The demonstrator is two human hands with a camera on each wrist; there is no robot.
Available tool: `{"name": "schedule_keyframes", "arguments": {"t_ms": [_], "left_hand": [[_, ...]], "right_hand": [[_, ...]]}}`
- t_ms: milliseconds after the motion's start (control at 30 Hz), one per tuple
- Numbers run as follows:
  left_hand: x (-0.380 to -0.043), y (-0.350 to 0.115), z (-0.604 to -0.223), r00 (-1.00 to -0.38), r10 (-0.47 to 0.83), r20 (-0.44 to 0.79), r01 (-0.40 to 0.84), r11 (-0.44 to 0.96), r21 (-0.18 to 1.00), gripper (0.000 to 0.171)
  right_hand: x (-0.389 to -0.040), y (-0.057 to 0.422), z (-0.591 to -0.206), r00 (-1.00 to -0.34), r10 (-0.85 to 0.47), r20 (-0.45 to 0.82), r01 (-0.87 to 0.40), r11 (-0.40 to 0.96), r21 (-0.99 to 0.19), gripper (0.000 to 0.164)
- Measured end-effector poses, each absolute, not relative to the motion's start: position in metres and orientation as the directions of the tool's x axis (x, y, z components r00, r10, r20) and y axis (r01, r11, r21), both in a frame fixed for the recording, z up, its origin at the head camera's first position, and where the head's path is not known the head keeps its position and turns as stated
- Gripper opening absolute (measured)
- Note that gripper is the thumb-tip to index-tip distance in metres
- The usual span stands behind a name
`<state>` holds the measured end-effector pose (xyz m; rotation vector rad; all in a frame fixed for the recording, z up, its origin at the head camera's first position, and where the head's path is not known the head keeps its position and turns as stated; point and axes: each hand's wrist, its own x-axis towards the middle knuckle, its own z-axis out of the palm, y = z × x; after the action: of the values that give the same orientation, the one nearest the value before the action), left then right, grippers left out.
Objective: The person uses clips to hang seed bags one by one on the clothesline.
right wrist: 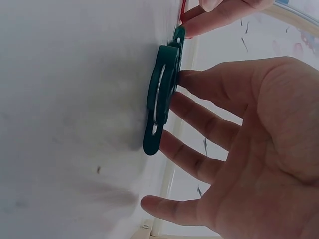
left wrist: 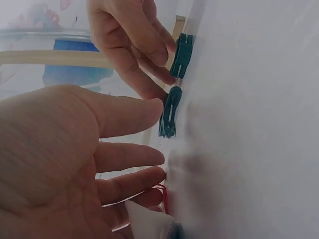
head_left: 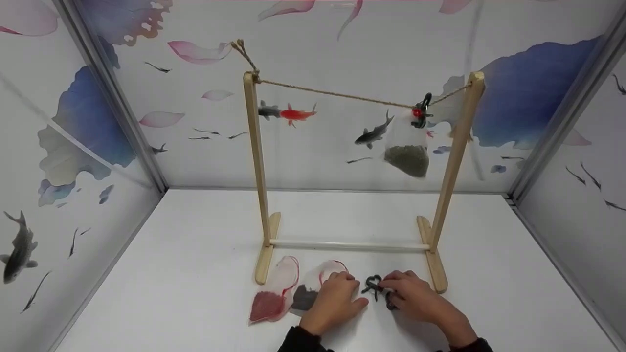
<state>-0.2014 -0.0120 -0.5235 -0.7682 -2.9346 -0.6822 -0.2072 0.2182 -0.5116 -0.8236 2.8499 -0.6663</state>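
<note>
Counter [head_left: 146, 293] runs wide from the left wall [head_left: 29, 146] to a red bag [head_left: 266, 307], lying flat. Next is a gray bag [head_left: 305, 296]. The left grip [head_left: 338, 297] is over its right edge, fingers loose and straight, holding nothing; I can't tell if they touch. Then two green clips [right wrist: 167, 84] lie close together. The right grip [head_left: 415, 297] is spread, with fingertips touching a clip. Close by is a wooden foot [head_left: 436, 271], then lots of counter to the right wall [head_left: 572, 146].

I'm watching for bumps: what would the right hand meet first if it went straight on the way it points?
The right hand would probably first meet the dark green clip just ahead of it; depth leaves unclear whether they touch.
</note>
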Motion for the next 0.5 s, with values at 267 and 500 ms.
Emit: {"name": "schedule_keyframes", "arguments": {"t_ms": [267,500], "left_hand": [[-0.2005,-0.0115,-0.5235,-0.883,0.458,0.104,0.458,0.791,0.404,0.051],[-0.1982,-0.0104,-0.5231,-0.884,0.459,0.092,0.455,0.795,0.402,0.06]], "right_hand": [[-0.2073,0.2164,-0.5103,-0.84,-0.542,0.012,-0.489,0.748,-0.45,0.027],[-0.2073,0.2141,-0.5096,-0.832,-0.555,0.0,-0.492,0.737,-0.463,0.026]]}}
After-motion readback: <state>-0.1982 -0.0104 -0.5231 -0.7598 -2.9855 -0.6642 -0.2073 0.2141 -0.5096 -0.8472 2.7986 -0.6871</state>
